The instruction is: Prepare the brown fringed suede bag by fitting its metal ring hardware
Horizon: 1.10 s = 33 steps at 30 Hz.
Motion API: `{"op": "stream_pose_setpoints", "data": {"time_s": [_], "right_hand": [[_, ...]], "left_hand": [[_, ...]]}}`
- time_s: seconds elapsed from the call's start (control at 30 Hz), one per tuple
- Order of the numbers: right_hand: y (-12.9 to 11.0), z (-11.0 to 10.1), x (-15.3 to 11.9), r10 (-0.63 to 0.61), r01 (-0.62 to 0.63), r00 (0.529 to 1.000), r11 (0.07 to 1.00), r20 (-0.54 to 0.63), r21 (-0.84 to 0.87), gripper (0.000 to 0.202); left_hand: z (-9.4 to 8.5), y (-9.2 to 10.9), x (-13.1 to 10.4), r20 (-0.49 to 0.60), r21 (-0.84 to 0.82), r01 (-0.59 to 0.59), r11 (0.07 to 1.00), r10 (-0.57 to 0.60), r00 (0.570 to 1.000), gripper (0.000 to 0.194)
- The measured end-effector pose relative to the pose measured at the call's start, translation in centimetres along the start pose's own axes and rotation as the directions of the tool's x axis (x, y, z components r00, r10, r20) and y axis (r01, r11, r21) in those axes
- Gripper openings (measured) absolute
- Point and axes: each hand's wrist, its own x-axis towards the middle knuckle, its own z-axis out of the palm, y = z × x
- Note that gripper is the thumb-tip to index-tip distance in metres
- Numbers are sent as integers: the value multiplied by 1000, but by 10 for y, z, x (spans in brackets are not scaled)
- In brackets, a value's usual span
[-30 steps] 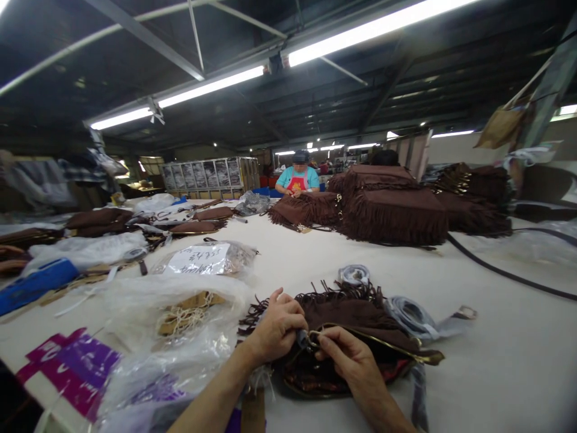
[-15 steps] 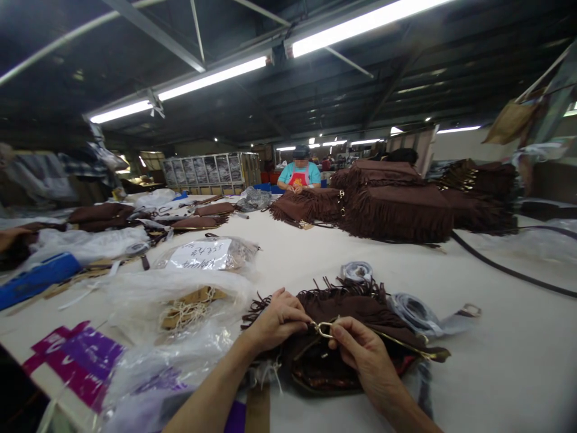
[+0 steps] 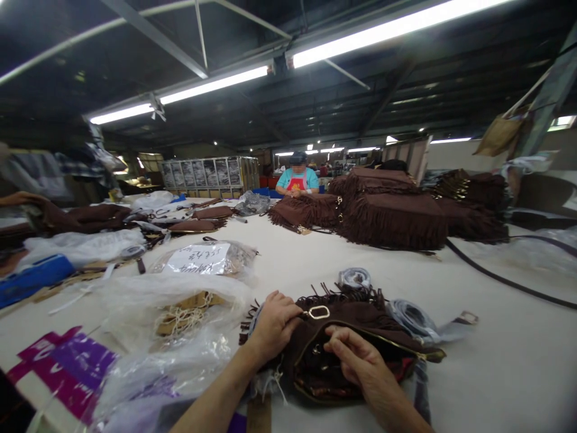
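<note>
A dark brown fringed bag (image 3: 356, 314) lies on the table in front of me, its gold-edged zip opening gaping toward me. My left hand (image 3: 276, 322) is closed on the left end of the bag, beside the fringe. From under its fingertips a gold metal ring (image 3: 319, 312) sticks out and rests on the brown material. Over the bag's mouth, my right hand (image 3: 354, 355) has its thumb and fingers pressed together close to the upper zip edge. Whether anything is between those fingertips I cannot make out. Inside the opening, a dark lining shows in part.
Wrapped coiled straps (image 3: 412, 319) lie right of and behind the bag. Clear plastic bags (image 3: 180, 349) and a labelled packet (image 3: 207, 257) are on the left. Brown fringed bags (image 3: 392, 219) are piled at the back right. A co-worker (image 3: 297, 179) sits across the table.
My right hand has let go of the gold ring and moved down to the bag's opening. The ring now lies flat on the bag. My left hand has shifted slightly, staying at the left end.
</note>
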Motion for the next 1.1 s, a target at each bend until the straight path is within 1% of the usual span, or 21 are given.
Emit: {"op": "stream_pose_setpoints", "data": {"time_s": [0.03,0.1,0.17,0.23,0.3,0.4,0.5,0.57,0.67,0.7,0.77,0.83,0.9,0.97,1.03,1.1], "right_hand": [[-1,1,-2,0,1,1000,999,22,-43,50],[-3,5,-6,-7,17,997,991,72,-136,48],[-6,8,-7,-12,35,994,977,108,-211,48],[-8,11,-8,-12,40,993,969,116,-246,50],[-8,11,-7,-18,42,995,969,99,-245,52],[-4,10,-6,-23,38,997,973,67,-230,53],[1,9,-5,9,-5,1000,987,22,-164,54],[3,10,-5,38,-38,999,993,-6,-109,55],[1,11,-4,50,-53,998,997,-36,-63,59],[1,11,-4,49,-52,998,997,-38,-58,60],[0,12,-4,46,-49,998,997,-36,-62,62],[3,12,-2,29,-32,999,997,-41,-74,61],[8,12,0,8,-12,999,996,-51,-89,58],[12,11,2,-23,17,999,994,-47,-111,56],[13,9,2,-65,58,997,984,-32,-171,54],[9,6,-1,-114,108,993,942,0,-317,49]], "left_hand": [[0,0,0,-32,13,0,1000,1,999,14],[0,4,-1,-68,34,-36,999,38,997,15],[0,11,-1,-78,57,-97,994,101,992,16],[-1,18,-2,-78,79,-153,985,159,984,17],[-1,23,-2,-78,94,-185,978,193,978,18],[0,26,-2,-72,104,-207,973,215,974,20],[-1,28,-2,-43,97,-231,968,236,971,21],[-3,32,-3,-10,50,-230,972,231,973,23],[-6,39,-4,39,-133,-170,976,177,983,34],[-6,41,-4,48,-206,-138,969,151,987,34],[-3,43,-4,42,-328,-72,942,91,995,29],[2,43,-3,4,-418,-13,908,16,1000,24],[8,42,-3,-35,-496,34,868,-59,998,17],[11,42,-2,-45,-554,74,829,-118,992,12],[12,41,-1,-42,-599,112,792,-172,984,10],[10,39,0,-46,-651,158,743,-246,968,10]]}}
